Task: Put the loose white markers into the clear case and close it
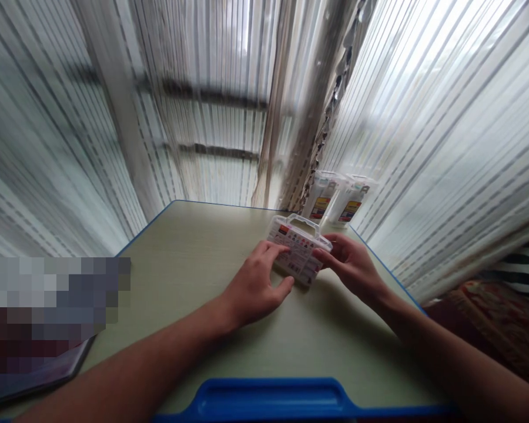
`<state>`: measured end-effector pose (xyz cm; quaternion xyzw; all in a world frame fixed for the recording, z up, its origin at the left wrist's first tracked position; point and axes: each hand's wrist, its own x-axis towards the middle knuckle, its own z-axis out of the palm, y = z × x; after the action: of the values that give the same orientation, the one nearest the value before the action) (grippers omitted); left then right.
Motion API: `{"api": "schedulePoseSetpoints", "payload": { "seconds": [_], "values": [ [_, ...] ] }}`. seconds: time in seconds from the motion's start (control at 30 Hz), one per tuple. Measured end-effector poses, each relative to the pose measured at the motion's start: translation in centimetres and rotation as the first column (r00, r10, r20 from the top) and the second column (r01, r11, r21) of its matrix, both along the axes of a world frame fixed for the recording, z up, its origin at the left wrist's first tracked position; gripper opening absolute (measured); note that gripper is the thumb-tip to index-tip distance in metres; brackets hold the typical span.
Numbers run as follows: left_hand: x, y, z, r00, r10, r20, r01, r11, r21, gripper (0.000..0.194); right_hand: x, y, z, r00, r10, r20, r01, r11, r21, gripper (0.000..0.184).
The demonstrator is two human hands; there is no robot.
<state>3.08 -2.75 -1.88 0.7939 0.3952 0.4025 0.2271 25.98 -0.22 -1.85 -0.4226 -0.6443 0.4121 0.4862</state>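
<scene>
A small clear plastic carry case (pixel 296 252) with a moulded handle on top is held tilted over the table. Printed text, a barcode and rows of small coloured marks show on its near face. My right hand (pixel 350 261) grips its right edge, the thumb on the near face and the fingers behind. At the case's left side is my left hand (pixel 258 285), with thumb and fingers apart. Its fingertips reach the case's near face; whether they press on it I cannot tell. What is inside the case cannot be made out.
Two clear plastic cases (pixel 350 202) with yellow and red labels stand upright at the table's back right corner. The pale table (pixel 180 252) has a blue rim and a blue trough (pixel 271 396) at the front. A dark-edged flat object (pixel 77 361), partly blurred out, lies left. Sheer curtains (pixel 216 117) hang behind.
</scene>
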Motion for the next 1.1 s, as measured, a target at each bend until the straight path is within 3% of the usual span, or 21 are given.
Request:
{"api": "schedulePoseSetpoints", "payload": {
  "seconds": [0.37,1.1],
  "values": [
    [0.5,-0.9,-0.4,0.996,0.013,-0.085,-0.019,0.997,-0.069,0.074,-0.2,-0.7,-0.2,0.998,0.055,0.008,-0.056,0.998,0.039,0.042],
    [0.6,-1.4,-0.4,0.996,0.002,-0.085,-0.014,0.991,-0.137,0.08,-0.2,-1.2,0.3,0.995,0.011,0.1,-0.022,0.994,0.104,0.037]
  ]
}}
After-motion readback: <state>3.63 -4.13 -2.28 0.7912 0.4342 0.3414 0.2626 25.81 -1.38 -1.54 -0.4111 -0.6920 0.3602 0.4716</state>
